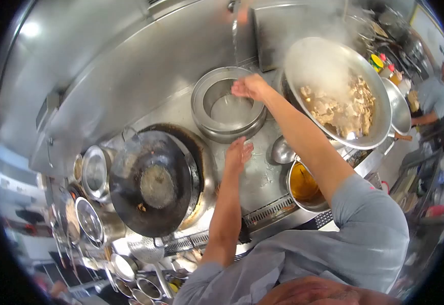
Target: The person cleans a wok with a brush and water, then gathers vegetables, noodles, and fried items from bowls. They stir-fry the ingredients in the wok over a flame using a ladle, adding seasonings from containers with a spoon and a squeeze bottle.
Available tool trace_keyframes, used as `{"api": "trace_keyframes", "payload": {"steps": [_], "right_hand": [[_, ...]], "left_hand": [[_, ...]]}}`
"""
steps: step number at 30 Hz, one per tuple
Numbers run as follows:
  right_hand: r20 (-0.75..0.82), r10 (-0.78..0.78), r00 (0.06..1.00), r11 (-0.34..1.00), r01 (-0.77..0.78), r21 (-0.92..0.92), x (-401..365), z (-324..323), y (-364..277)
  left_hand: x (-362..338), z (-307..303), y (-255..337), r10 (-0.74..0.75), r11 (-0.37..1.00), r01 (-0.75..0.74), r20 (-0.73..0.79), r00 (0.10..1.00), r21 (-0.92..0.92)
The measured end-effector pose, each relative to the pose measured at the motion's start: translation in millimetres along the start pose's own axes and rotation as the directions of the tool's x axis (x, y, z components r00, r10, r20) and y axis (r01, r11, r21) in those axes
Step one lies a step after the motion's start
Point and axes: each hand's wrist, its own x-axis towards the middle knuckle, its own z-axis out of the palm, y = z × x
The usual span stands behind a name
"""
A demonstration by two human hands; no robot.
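My right hand (pixel 251 87) hangs over the right rim of a round steel pot (pixel 209 124) with cloudy liquid inside. Its fingers are loosely bent and hold nothing that I can see. Near the front of the same pot is my left hand (pixel 239 154), fingers apart and empty. A thin stream of water (pixel 235 43) falls behind the pot. To the left, a dark wok (pixel 155 185) rests tilted on a burner ring. At the right, a large steaming steel bowl (pixel 383 114) holds cooked meat pieces (pixel 346 109).
A ladle (pixel 283 150) lies beside a pot of amber liquid (pixel 304 183), close to my right forearm. Several steel bowls and pots (pixel 97 221) stand at the left. Bottles (pixel 396 77) line the upper right, near another person (pixel 435 94).
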Motion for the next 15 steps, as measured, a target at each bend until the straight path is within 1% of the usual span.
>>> {"api": "trace_keyframes", "payload": {"steps": [1, 2, 3, 4, 5, 6, 7, 8, 9, 10, 11, 12, 13, 14, 15], "right_hand": [[0.001, -0.007, 1.000, 0.993, 0.007, 0.116, 13.7, -1.0, -12.3], [-0.005, -0.021, 1.000, 0.972, 0.021, 0.235, 23.4, 1.2, -21.9], [0.030, -0.042, 0.999, 0.955, 0.032, 0.295, 30.5, 4.3, -24.1], [0.058, -0.069, 0.996, 0.935, 0.044, 0.353, 34.5, 7.4, -26.8], [0.157, -0.103, 0.982, 0.960, 0.057, 0.273, 28.4, 10.0, -30.8], [0.257, -0.116, 0.959, 0.981, 0.070, 0.183, 21.1, 12.0, -29.3], [0.376, -0.070, 0.924, 0.994, 0.097, -0.054, 16.3, 14.2, -20.4], [0.478, 0.021, 0.878, 0.947, 0.137, -0.292, 6.5, 14.3, -6.8], [0.503, 0.125, 0.855, 0.830, 0.188, -0.525, -16.7, 17.3, 9.2], [0.500, 0.243, 0.831, 0.652, 0.241, -0.718, -44.5, 26.2, 24.2], [0.464, 0.441, 0.768, 0.458, 0.252, -0.852, -68.5, 34.6, 40.5], [0.375, 0.618, 0.692, 0.238, 0.289, -0.927, -82.6, 35.4, 49.4], [0.366, 0.617, 0.697, 0.243, 0.274, -0.930, -79.3, 28.9, 47.2], [0.391, 0.443, 0.807, 0.197, 0.338, -0.921, -63.8, 24.0, 42.0], [0.414, 0.245, 0.877, 0.136, 0.392, -0.910, -46.0, 20.0, 32.4]], "left_hand": [[3.0, -15.0, -13.1, -0.005, 0.999, 0.005, 0.016, 1.000, 0.038], [14.3, -40.3, -36.4, 0.007, 0.997, -0.012, 0.073, 0.997, 0.075], [21.7, -52.8, -48.6, 0.010, 0.993, -0.026, 0.140, 0.990, 0.115], [11.3, -42.7, -46.0, -0.017, 0.987, -0.012, 0.177, 0.984, 0.162], [-12.0, -24.8, -40.9, -0.059, 0.994, 0.056, 0.024, 0.998, 0.089], [-26.0, -14.0, -41.8, -0.110, 0.994, 0.111, -0.134, 0.985, 0.001], [-24.1, -20.1, -50.9, -0.141, 0.989, 0.145, -0.113, 0.984, 0.028], [-16.0, -32.9, -58.6, -0.113, 0.989, 0.123, -0.121, 0.986, 0.080], [-4.8, -42.1, -61.4, -0.076, 0.988, 0.092, -0.126, 0.989, 0.122], [8.5, -48.8, -55.3, -0.104, 0.991, 0.108, -0.057, 0.993, 0.078], [19.9, -52.9, -46.0, -0.127, 0.991, 0.127, 0.010, 0.992, 0.033], [22.9, -48.1, -35.2, -0.141, 0.990, 0.140, 0.022, 0.990, 0.035], [19.5, -40.6, -21.1, -0.054, 0.997, 0.054, 0.007, 0.999, 0.048], [15.7, -33.5, -12.7, 0.038, 0.997, -0.037, -0.010, 0.999, 0.066], [12.8, -29.8, -11.3, 0.035, 0.996, -0.034, -0.004, 0.999, 0.078]]}}
